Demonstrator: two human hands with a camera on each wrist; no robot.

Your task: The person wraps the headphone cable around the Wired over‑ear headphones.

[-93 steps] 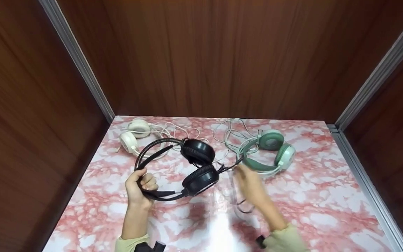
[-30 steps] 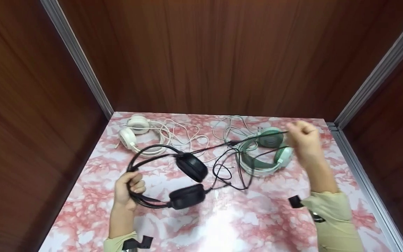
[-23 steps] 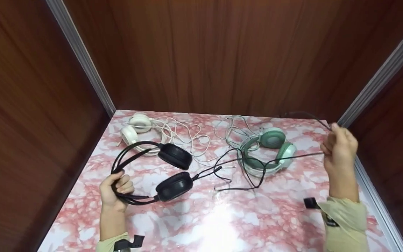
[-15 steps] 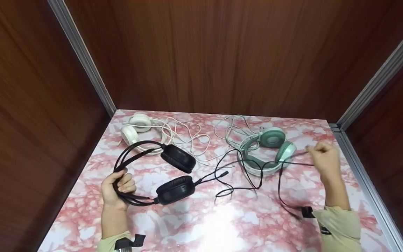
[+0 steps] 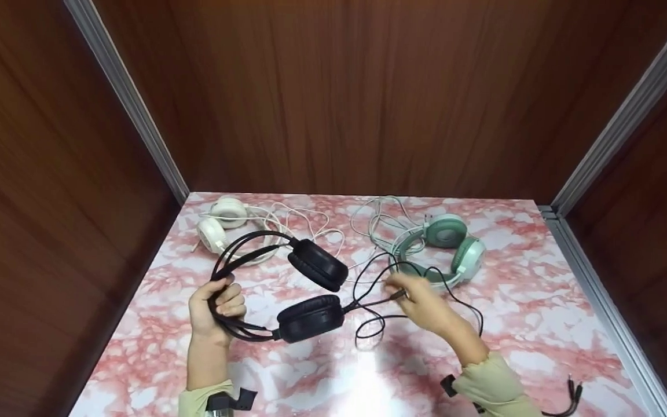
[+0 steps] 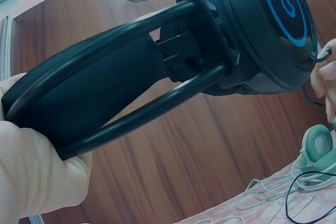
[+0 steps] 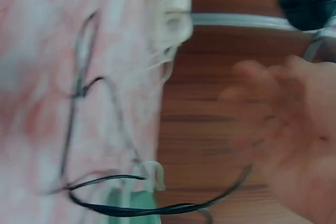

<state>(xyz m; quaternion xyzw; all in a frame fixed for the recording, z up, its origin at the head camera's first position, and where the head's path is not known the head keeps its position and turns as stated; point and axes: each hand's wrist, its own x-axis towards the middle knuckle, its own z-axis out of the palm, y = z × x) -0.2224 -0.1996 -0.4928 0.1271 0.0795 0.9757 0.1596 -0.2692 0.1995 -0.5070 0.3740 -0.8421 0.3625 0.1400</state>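
My left hand (image 5: 212,304) grips the headband of the black headphones (image 5: 310,318), holding them up above the table with both ear cups toward the right. In the left wrist view the fingers (image 6: 37,177) wrap the band, and one ear cup (image 6: 252,30) shows a blue ring mark. My right hand (image 5: 426,307) is just right of the lower ear cup, its fingers curled at the black headphone cable (image 7: 121,212). Blur in the right wrist view partly obscures that hold. Loops of the cable hang between the cups and the hand, while its plug ends (image 5: 574,395) are at the front right.
White headphones (image 5: 213,234) with a tangled cord lie at the back left. Green headphones (image 5: 470,258) with a pale cord lie at the back right, partly behind the black cable. Brown wood-grain walls (image 5: 333,104) and metal rails (image 5: 588,289) enclose the pink-and-white table (image 5: 154,347).
My right hand has come from the far right back toward the ear cups. The cable, stretched out earlier, now hangs slack in loops. My left hand keeps its grip on the headband.
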